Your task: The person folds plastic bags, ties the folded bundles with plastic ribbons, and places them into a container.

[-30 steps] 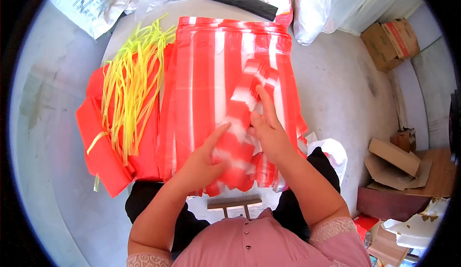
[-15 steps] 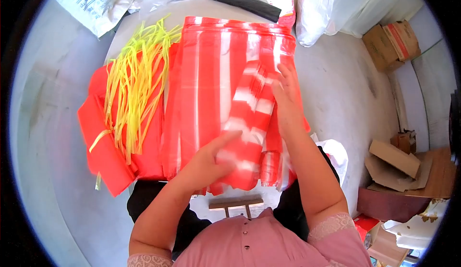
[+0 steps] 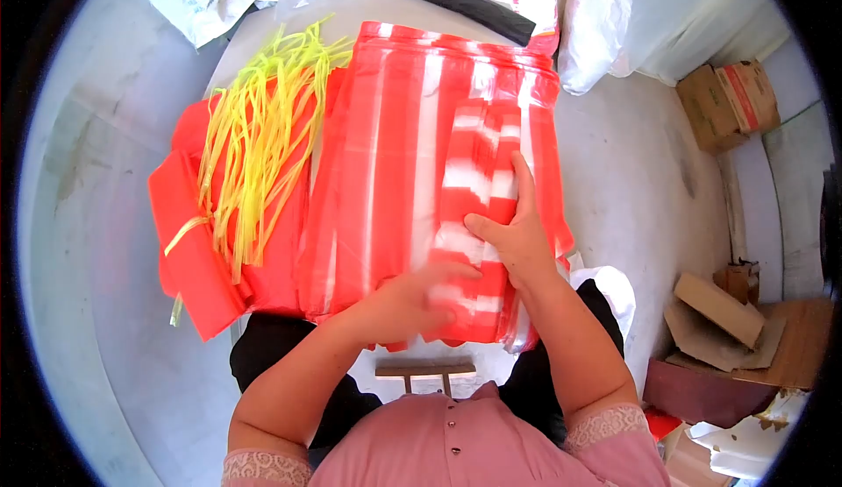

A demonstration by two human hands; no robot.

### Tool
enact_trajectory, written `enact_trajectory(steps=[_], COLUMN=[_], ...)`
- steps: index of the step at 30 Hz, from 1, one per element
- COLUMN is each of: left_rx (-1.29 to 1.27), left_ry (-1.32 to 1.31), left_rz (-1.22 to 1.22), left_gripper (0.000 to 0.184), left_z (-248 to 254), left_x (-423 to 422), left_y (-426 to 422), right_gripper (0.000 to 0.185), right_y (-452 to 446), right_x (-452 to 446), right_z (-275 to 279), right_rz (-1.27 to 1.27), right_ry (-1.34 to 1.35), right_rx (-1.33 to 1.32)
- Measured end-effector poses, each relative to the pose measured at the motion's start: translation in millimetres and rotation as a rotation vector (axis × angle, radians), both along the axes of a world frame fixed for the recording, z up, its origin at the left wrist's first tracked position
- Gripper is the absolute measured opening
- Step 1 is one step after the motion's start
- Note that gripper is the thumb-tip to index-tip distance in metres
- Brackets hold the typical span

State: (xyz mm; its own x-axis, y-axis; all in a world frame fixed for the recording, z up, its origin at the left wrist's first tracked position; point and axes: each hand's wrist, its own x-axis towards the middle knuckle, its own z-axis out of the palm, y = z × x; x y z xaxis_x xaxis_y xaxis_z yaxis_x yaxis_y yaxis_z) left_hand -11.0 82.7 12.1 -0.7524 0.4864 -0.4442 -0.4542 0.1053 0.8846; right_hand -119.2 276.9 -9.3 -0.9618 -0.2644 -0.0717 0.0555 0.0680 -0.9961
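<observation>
A folded bundle of red and white striped plastic bags [image 3: 465,171] lies lengthwise on a wide stack of similar striped bags [image 3: 386,154]. My right hand [image 3: 519,241] holds the bundle's right edge, thumb on top and index finger stretched along the side; its other fingers are hidden. Over the bundle's near end is my left hand [image 3: 408,303], blurred by motion, its fingers spread and touching or just above the plastic. To the left, yellow plastic strips [image 3: 263,154] lie loose on red plastic [image 3: 285,285]. A red roll tied with a yellow strip [image 3: 195,241] lies beside them.
A black rolled item [image 3: 469,11] lies at the table's far edge, with white sacks [image 3: 596,22] behind it. Cardboard boxes [image 3: 728,106] stand at the far right, and an opened carton [image 3: 719,320] is at the near right. A small wooden stool [image 3: 425,370] shows below the stack.
My right hand has come down from above onto the bundle's right edge. The bundle now lies straighter and flatter on the stack. My left hand has shifted slightly right and down. The whole view has shifted slightly.
</observation>
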Motion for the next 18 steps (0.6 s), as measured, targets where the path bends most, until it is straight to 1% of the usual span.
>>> enact_trajectory(steps=[2,4,6,8,9,10,11,12,14,17,18], left_rx=[-0.055,0.011,0.203,0.210,0.217,0.154,0.000,-0.158,-0.668,-1.357,-1.365], left_ry=[-0.048,-0.028,0.076,0.104,0.120,0.037,0.121,0.203,0.444,0.836,0.659], left_rz=[-0.205,-0.314,-0.331,-0.138,-0.043,0.267,0.511,0.752,0.918,0.628,0.554], left_gripper=[0.071,0.069,0.066,0.057,0.053,0.037,0.031,0.025,0.018,0.020,0.020], left_z=[18,22,4,-15,-18,-1,-3,-8,-45,-51,-52], left_x=[-7,-5,3,6,6,6,2,-4,-10,-4,-3], left_y=[-9,-24,-47,-76,-87,-89,-95,-102,-132,-156,-157], right_gripper=[0.110,0.109,0.110,0.111,0.111,0.111,0.111,0.110,0.110,0.110,0.111], right_y=[2,3,2,2,-3,-6,-9,-11,-11,-13,-13], right_x=[0,-1,-2,-2,0,3,5,4,3,2,2], right_z=[-4,-7,0,4,11,20,27,29,26,23,23], right_rz=[-0.002,0.013,0.039,0.043,0.041,0.037,0.033,0.016,0.034,0.040,0.041], right_ry=[0.042,0.117,0.096,0.157,0.099,0.042,-0.017,-0.049,-0.039,-0.038,-0.042], right_rx=[0.075,0.117,0.132,0.229,0.143,0.059,-0.021,-0.017,0.004,0.029,0.038])
